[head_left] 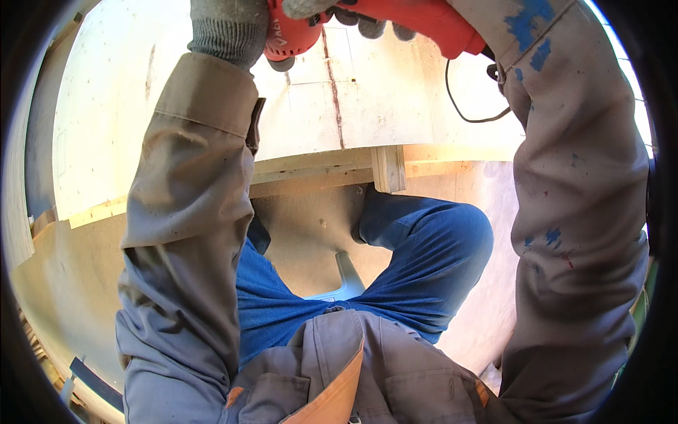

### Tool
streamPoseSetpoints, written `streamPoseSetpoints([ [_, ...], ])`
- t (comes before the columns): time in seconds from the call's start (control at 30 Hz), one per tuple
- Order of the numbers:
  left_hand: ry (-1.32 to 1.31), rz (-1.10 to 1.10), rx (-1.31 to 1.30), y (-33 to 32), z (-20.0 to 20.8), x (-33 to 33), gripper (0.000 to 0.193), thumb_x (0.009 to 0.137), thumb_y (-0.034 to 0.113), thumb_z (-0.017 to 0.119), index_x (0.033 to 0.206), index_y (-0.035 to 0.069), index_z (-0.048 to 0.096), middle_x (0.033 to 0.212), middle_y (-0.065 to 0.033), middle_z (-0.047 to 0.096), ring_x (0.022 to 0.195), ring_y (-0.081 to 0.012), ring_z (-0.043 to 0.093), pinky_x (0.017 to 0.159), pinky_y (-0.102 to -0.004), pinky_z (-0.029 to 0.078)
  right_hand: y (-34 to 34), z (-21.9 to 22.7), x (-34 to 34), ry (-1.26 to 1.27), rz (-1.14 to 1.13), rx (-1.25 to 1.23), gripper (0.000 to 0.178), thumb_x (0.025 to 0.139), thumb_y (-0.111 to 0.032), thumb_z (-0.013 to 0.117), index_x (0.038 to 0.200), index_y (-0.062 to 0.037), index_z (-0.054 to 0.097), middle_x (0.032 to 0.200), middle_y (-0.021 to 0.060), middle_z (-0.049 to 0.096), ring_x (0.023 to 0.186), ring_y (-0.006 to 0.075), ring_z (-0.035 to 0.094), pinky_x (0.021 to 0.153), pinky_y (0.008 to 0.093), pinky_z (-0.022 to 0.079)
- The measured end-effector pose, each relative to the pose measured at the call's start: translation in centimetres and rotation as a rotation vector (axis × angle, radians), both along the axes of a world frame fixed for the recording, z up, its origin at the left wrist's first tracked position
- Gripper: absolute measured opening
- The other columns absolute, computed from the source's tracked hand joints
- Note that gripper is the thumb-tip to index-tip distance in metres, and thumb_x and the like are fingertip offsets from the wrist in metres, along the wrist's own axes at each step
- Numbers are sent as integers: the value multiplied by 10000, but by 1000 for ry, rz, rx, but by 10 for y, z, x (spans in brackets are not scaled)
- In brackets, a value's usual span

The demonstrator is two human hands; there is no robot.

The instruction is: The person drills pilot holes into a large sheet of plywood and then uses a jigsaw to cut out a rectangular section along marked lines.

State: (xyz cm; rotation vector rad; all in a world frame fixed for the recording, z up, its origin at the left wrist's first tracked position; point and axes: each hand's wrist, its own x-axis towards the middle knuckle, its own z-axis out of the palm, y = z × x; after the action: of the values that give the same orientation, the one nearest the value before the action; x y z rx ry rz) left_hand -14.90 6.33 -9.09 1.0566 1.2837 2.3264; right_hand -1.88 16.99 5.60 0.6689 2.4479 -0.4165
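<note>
At the top edge of the head view, a red corded power tool (424, 21) lies across a pale board (381, 92). Its rounded, vented end points left and its long handle runs right. My right hand (372, 27), in a grey glove, has its fingertips curled under the handle. My left hand (229, 28), gloved too, is beside the rounded end, and a grey glove finger rests over the tool there. Most of both hands, and the tool's upper side, are cut off by the frame.
A black cable (459, 109) loops from the handle over the board. Under the board's near edge runs a wooden frame with an upright block (388, 169). I sit with knees apart on a light-blue stool (346, 279). Plywood-like flooring (70, 297) spreads below.
</note>
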Motion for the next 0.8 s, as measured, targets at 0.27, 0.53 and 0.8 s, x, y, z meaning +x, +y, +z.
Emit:
streamPoseSetpoints([
  [0.27, 532, 189, -164, 36, -8, 16, 269, 1044, 259, 570, 996, 13, 666, 859, -79, 691, 671, -157, 628, 614, -325, 530, 35, -18, 27, 208, -124, -190, 633, 825, -447, 803, 1224, 11, 624, 952, 144, 722, 778, 221, 732, 644, 341, 628],
  [0.53, 305, 74, -604, 62, 26, 50, 443, 927, 456, 592, 948, 50, 767, 792, -164, 731, 711, -288, 717, 732, -440, 599, 58, -14, 41, 162, -460, -340, 562, 709, -226, 803, 1187, 11, 625, 964, 143, 738, 811, 240, 739, 649, 375, 635],
  [0.8, 218, -161, -736, 67, 44, 47, 444, 932, 468, 575, 974, 69, 764, 830, -153, 733, 817, -287, 737, 766, -458, 600, 96, -24, 62, 171, -583, -393, 499, 675, -176, 801, 1114, -2, 640, 919, 145, 735, 736, 247, 731, 656, 391, 633],
])
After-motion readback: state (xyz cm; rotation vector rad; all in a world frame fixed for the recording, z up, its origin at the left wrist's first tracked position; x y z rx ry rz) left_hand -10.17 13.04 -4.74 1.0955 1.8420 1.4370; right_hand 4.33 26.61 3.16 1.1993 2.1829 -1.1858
